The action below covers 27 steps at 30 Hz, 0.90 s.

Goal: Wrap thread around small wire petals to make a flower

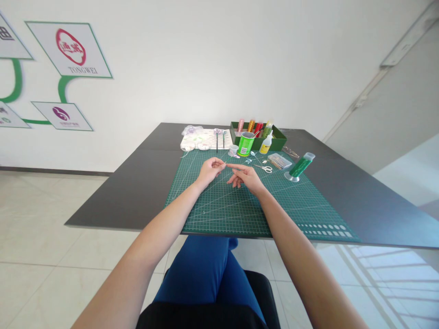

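Observation:
Above the green cutting mat (219,210), my left hand (211,170) is closed in a pinch; whatever lies between its fingertips is too small to make out. My right hand (247,178) reaches in from the other side, its index finger stretched out to the left hand's fingertips and its other fingers loosely spread. Just beyond the right hand lie white-handled scissors (266,169). Small pale blue leaf-like pieces (248,160) rest on the mat behind the hands.
Farther back stand a green can (245,144), a glue bottle (265,142), a small clear cup (233,150) and a green box (277,142) with coloured tubes. At right are a clear case (279,161) and a green tube on a round base (299,168). Two thin tools (216,140) lie on white sheets.

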Each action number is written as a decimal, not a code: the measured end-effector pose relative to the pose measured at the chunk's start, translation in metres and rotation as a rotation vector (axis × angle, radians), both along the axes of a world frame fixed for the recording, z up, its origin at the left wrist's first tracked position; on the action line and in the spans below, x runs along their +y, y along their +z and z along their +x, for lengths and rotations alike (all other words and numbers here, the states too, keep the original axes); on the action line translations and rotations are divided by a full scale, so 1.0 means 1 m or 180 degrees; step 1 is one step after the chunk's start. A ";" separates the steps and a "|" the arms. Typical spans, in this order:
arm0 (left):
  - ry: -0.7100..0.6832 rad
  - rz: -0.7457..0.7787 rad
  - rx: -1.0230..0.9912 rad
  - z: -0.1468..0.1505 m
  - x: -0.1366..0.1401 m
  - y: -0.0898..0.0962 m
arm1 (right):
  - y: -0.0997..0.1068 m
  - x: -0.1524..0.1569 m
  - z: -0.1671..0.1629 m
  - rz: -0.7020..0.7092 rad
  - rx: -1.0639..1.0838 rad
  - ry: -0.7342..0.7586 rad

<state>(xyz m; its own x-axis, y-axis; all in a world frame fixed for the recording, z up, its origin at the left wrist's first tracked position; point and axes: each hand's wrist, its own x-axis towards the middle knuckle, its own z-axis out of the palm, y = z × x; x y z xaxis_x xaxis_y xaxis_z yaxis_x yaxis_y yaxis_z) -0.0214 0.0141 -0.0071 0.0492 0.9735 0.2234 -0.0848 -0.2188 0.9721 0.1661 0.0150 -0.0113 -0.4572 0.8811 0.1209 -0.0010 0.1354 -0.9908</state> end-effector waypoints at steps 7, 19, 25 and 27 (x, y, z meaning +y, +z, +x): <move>-0.0003 0.0026 0.0021 0.000 -0.001 0.001 | 0.000 0.001 0.000 -0.0006 -0.0020 0.0007; -0.0044 0.0109 0.0051 -0.001 0.000 -0.001 | 0.001 0.000 -0.001 -0.0033 -0.0045 -0.0008; -0.0045 0.0116 0.0003 0.000 0.003 -0.002 | -0.002 0.001 -0.001 0.0026 -0.0089 0.0022; -0.0038 0.0116 0.0008 0.000 0.002 -0.002 | -0.003 0.002 -0.001 0.0046 -0.0116 0.0021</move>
